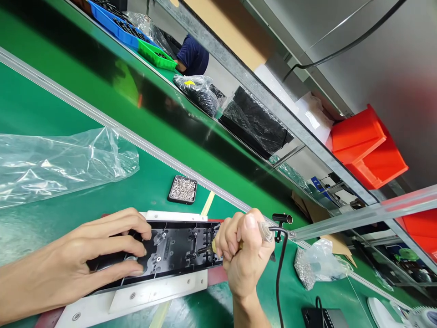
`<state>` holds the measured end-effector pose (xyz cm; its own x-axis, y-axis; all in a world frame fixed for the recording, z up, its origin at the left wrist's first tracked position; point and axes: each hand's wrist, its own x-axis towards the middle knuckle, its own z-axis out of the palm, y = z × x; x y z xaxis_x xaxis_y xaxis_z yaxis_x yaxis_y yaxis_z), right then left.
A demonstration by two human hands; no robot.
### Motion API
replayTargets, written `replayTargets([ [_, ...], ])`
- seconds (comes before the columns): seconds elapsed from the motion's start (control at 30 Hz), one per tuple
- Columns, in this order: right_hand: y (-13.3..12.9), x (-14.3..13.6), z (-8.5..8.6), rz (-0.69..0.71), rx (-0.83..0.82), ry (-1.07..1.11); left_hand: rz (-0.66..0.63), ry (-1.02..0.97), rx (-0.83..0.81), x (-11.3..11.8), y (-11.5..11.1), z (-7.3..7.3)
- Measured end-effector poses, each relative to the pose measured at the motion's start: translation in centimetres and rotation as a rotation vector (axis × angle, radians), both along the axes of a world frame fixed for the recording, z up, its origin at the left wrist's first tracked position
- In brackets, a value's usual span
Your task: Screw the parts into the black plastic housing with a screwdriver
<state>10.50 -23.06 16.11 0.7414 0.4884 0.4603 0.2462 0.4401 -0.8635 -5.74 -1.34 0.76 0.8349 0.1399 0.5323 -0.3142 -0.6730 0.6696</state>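
Pressing the black housing (170,250) into its white fixture (153,291), the left hand (99,255) lies flat with fingers spread. The right hand (244,255), fisted around a corded screwdriver (268,230), works the housing's right end; several screw spots look filled, though how many remain is unclear.

Bright even overhead light, glare on plastic bag (61,159), wide-angle edge distortion.

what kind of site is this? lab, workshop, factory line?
Most likely a factory assembly line. A green conveyor belt runs past the bench, the right hand grips a corded driver over a black plastic part in a white fixture, and a tray of screws and red bins sit nearby.
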Motion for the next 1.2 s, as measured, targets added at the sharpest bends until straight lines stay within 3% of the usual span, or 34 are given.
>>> replayTargets([
  [0.17,-0.1,-0.2,0.6,0.002,0.021,0.001,-0.005,-0.005,0.002,0.0,-0.1,0.0],
  [0.43,-2.7,-1.6,3.8,-0.098,0.121,-0.170,-0.006,-0.014,0.001,0.2,-0.1,0.0],
  [0.63,-3.6,-2.1,4.3,-0.182,0.082,-0.296,-0.036,-0.118,-0.038,0.7,-0.4,0.8],
  [0.77,-2.5,-2.2,4.9,-0.191,0.096,-0.309,-0.059,-0.166,-0.043,1.1,-0.5,1.0],
  [0.93,0.0,-2.8,5.2,-0.103,0.143,-0.236,-0.047,-0.148,-0.021,1.2,-0.5,0.9],
  [1.2,3.9,-2.8,3.1,-0.051,0.128,-0.082,-0.038,-0.082,-0.062,0.8,0.0,0.5],
])
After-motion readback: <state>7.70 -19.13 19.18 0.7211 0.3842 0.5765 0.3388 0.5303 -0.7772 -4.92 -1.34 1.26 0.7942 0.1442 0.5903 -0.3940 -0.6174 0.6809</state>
